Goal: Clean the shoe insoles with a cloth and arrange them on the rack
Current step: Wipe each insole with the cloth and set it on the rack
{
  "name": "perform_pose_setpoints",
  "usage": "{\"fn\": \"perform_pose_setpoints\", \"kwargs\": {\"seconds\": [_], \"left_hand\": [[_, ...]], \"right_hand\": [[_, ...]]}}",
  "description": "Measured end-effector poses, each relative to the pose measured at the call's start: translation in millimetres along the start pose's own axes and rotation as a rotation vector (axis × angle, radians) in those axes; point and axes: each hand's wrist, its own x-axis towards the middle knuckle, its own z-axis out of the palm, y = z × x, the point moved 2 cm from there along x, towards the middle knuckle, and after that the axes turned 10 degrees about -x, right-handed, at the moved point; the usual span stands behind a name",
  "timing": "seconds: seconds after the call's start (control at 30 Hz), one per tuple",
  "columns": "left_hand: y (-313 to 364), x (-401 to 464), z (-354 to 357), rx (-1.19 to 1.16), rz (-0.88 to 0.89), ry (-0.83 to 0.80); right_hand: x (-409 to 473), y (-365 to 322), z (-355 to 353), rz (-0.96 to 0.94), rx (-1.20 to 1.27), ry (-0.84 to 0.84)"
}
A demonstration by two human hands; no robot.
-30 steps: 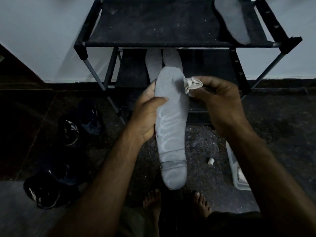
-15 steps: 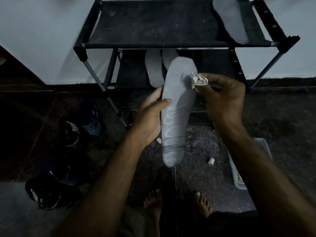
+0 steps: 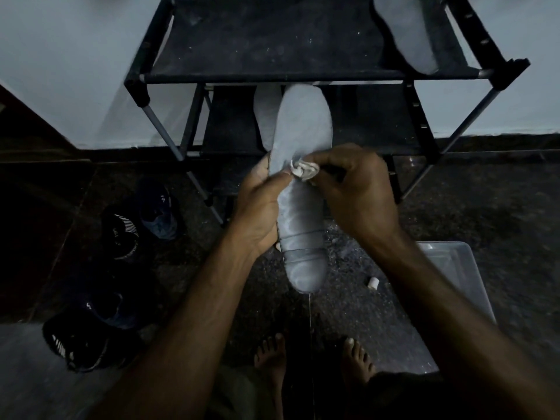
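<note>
My left hand [image 3: 261,207] grips a long grey insole [image 3: 303,128] by its left edge, holding it lengthwise in front of the black shoe rack [image 3: 272,40]. A small crumpled white cloth [image 3: 304,170] is pinched in my right hand [image 3: 357,192] and pressed on the middle of the insole. Another grey insole [image 3: 406,34] lies on the right end of the rack's top shelf. A pale insole [image 3: 265,116] rests on the lower shelf, partly hidden behind the held one.
Dark shoes [image 3: 157,213] and sandals [image 3: 121,234] lie on the floor at left, more [image 3: 75,347] nearer me. A clear plastic tub [image 3: 457,274] stands at right, a small white cap [image 3: 373,282] beside it. My bare feet [image 3: 272,356] are below. A white wall is behind the rack.
My right hand has slid the cloth from the insole's upper right edge down to its middle. The insole has shifted slightly up and toward the rack.
</note>
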Motion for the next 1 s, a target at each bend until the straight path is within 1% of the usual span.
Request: {"fn": "perform_pose_setpoints", "kwargs": {"seconds": [0.07, 0.17, 0.23, 0.37, 0.43, 0.53, 0.6, 0.7, 0.77, 0.83, 0.87, 1.0], "left_hand": [[0, -1, -1, -0.018, -0.014, -0.010], [-2, -1, 1, -0.038, -0.035, -0.024], [-2, -1, 2, -0.040, -0.033, -0.023], [2, -1, -1, -0.075, -0.015, -0.023], [2, -2, -2, -0.088, -0.024, -0.026], [0, -2, 1, -0.099, -0.047, -0.021], [-1, -2, 3, -0.093, -0.058, -0.025], [0, -2, 2, -0.074, -0.043, -0.025], [3, -1, -1, -0.102, -0.040, 0.000], [3, 0, -2, -0.135, -0.049, 0.022], [3, 1, -2, -0.134, -0.055, 0.022], [-2, 0, 3, -0.127, -0.076, -0.018]], "right_hand": [[1, 1, -2, -0.010, -0.053, 0.058], [3, 12, -10, 0.047, -0.063, 0.142], [1, 8, -11, 0.035, -0.066, 0.109], [-4, -10, 0, -0.038, -0.053, -0.072], [-2, -9, -1, -0.044, -0.083, -0.041], [2, 2, -11, -0.008, -0.141, 0.088], [1, 5, -12, 0.021, -0.145, 0.109], [-6, -6, -1, -0.018, -0.129, 0.053], [-10, -15, 8, -0.059, -0.145, -0.009], [-9, -15, 9, -0.055, -0.132, -0.032], [-7, -12, 7, -0.041, -0.113, -0.016], [-1, 5, -8, -0.014, -0.117, 0.135]]}}
